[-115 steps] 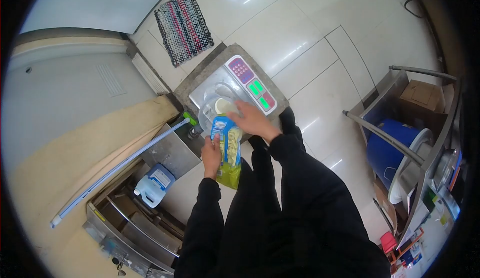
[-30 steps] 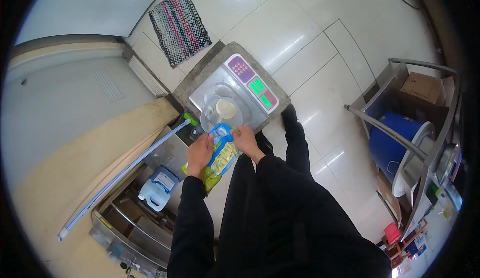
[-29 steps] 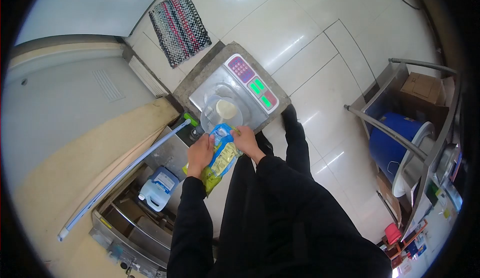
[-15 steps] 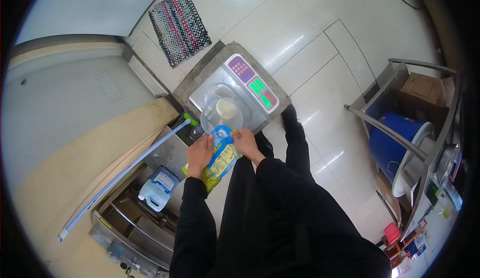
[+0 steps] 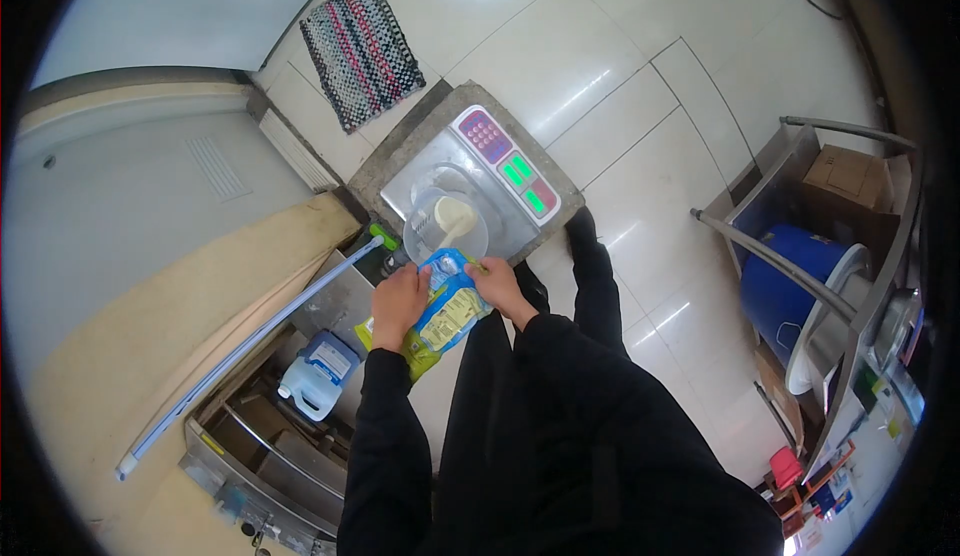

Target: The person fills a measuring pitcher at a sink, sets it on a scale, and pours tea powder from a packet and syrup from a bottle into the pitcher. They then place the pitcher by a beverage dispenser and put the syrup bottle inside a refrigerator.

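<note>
My left hand grips the left side of a blue, yellow and green bag. The bag's upper right edge is pinched in my right hand. Its top end leans over the near rim of a clear container on the metal plate of a digital scale. Pale powder lies in the container, and a pale streak runs between it and the bag's mouth. Green displays glow on the scale, which rests on a stone-like block.
A green-ended pole slants along the left, above a blue jug. A woven mat lies on the tiled floor beyond the scale. On the right, a metal rack holds a blue drum and a cardboard box.
My right hand has moved from above the container to the bag's top edge. My left hand has shifted left, and the bag now tilts. A pale streak has appeared at the bag's mouth.
</note>
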Tool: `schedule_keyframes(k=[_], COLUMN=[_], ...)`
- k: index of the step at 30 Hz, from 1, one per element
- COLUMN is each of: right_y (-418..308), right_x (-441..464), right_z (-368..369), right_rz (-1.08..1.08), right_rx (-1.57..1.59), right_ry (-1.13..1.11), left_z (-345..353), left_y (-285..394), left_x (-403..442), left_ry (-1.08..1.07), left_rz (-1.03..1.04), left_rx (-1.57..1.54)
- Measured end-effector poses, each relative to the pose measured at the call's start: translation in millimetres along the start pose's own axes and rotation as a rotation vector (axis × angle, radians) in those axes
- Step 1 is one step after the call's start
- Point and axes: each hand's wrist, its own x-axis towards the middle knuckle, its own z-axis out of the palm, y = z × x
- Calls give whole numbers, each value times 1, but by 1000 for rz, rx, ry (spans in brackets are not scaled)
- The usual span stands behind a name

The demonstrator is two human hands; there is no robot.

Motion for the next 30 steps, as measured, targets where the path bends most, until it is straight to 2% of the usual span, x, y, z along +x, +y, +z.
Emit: schedule_keyframes(k=[4,6,12,19,27,30], right_y=[3,1,-27,-35,-40,-38], right_x=[1,-2,-25,-55,-98,-110], right_z=[1,-1,-9,-7,-6,-4], right_rz=[-19,-96,-278,-497,-527,-599], right_rx=[-22,-46,6,14,33,-9], right_ry=[6,50,37,57,28,32], left_z=[-3,-2,33,47,65,66], left_y=[3,1,-20,-20,-22,-18], left_x=[-1,-5,-17,-31,-39,-46], left_ry=[13,29,115,273,325,386], left_rz=[-1,10,3,61,66,161], left_rx=[-48,-121,-482,-603,-714,-745])
